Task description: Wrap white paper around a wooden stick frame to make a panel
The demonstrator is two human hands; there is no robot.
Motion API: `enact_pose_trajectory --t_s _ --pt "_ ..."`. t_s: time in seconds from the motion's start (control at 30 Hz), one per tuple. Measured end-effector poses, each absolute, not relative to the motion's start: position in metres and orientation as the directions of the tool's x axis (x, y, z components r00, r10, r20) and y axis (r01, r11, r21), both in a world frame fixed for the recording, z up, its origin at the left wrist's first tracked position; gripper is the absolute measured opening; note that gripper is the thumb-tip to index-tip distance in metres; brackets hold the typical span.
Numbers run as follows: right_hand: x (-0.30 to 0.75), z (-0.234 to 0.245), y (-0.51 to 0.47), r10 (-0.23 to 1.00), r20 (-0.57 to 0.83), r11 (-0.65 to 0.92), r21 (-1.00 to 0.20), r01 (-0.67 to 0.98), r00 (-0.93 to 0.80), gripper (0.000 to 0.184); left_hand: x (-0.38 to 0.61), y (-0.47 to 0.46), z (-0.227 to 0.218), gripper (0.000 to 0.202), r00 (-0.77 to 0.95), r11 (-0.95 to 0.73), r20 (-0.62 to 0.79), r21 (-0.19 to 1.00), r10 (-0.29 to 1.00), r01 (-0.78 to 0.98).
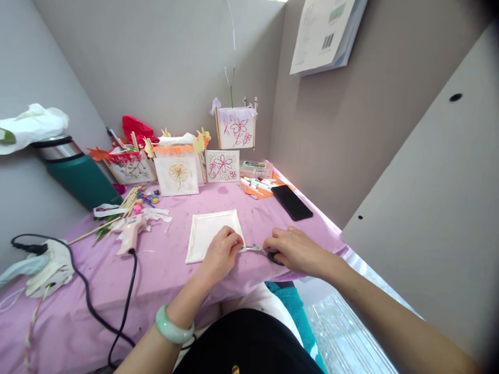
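Plain grey wall panels (163, 62) close in a table covered with a pale purple cloth (167, 244), whose surface carries everything the person works among. At its left side leans a tall teal bottle with a silver and black top (83, 179). Along the back stand a white panel edged with lilac fringe between wooden sticks (236, 127), a square white panel with a round yellow flower (177, 179) and a smaller white panel with a pink flower (223, 166). The flat, square white fabric panel with a raised border (210, 231) lies in front of the person, near the table's front edge. The person's left hand (221, 254), with a pale green bangle (174, 324) on its wrist, rests over that panel's near right corner, thumb and forefinger pinched together on it. The right hand (290, 248) has its fingers curled round the handles of small black-handled metal scissors (255, 249); the blades point at the left fingertips, and how far apart they stand cannot be told. Beyond the right hand lies a black phone (292, 202). A pale pink glue gun (129, 236) sits to the left, white-barrelled markers (257, 183) at the back right, and small coloured beads (156, 193) behind the glue gun.
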State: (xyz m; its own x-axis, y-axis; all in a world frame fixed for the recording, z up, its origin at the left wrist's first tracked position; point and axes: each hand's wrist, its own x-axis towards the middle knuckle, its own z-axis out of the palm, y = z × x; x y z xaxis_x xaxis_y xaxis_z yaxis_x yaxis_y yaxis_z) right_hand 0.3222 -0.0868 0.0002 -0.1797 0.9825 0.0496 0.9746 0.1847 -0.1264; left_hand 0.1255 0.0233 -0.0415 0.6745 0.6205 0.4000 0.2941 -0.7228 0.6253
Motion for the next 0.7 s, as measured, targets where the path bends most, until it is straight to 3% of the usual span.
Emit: enact_pose_trajectory --t_s 0.13,0.33,0.47,0.57,0.7 --pt "0.324 0.000 -0.087 0.983 0.061 0.183 -0.157 0.970 -0.175 0.020 0.126 0.025 -0.040 0.013 0.632 -0.675 0.397 0.682 0.665 0.282" --pt "0.332 -0.010 -0.084 0.998 0.050 0.064 -0.366 0.928 -0.049 0.024 0.123 0.037 -0.047 0.010 0.486 -0.577 0.404 0.767 0.775 0.281" --pt "0.330 -0.011 -0.075 0.993 0.036 -0.092 -0.308 0.947 0.108 0.036 0.117 0.032 -0.046 0.009 0.422 -0.556 0.422 0.785 0.802 0.272" --pt "0.323 -0.009 -0.069 0.992 0.074 -0.084 -0.199 0.976 0.100 0.034 0.111 0.017 -0.043 0.013 0.510 -0.689 0.500 0.662 0.700 0.296" --pt "0.322 -0.009 -0.067 0.994 0.084 -0.062 -0.162 0.985 0.076 0.018 0.108 0.000 -0.046 0.033 0.695 -0.866 0.517 0.288 0.500 0.409"
